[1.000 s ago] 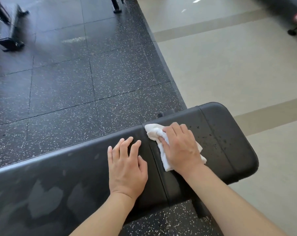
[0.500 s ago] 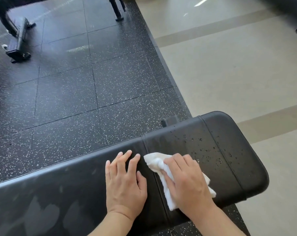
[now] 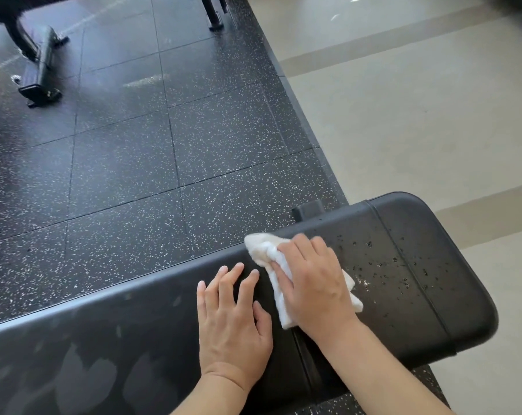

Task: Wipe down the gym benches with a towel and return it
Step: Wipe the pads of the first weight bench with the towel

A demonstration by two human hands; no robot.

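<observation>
A black padded gym bench runs across the bottom of the head view, its right end dotted with water droplets. A white towel lies crumpled on the bench near the seam between its two pads. My right hand lies on top of the towel and presses it onto the pad, fingers pointing toward the far edge. My left hand rests flat on the bench just left of the seam, fingers spread, holding nothing. Streaky damp marks show on the left part of the pad.
Speckled black rubber floor tiles lie beyond the bench, bordered on the right by a beige smooth floor. A black equipment foot stands at the top left and another frame leg at the top middle.
My right hand has pushed the towel away from me, toward the bench's far edge, after first drawing it nearer. My left hand stays flat in the same spot.
</observation>
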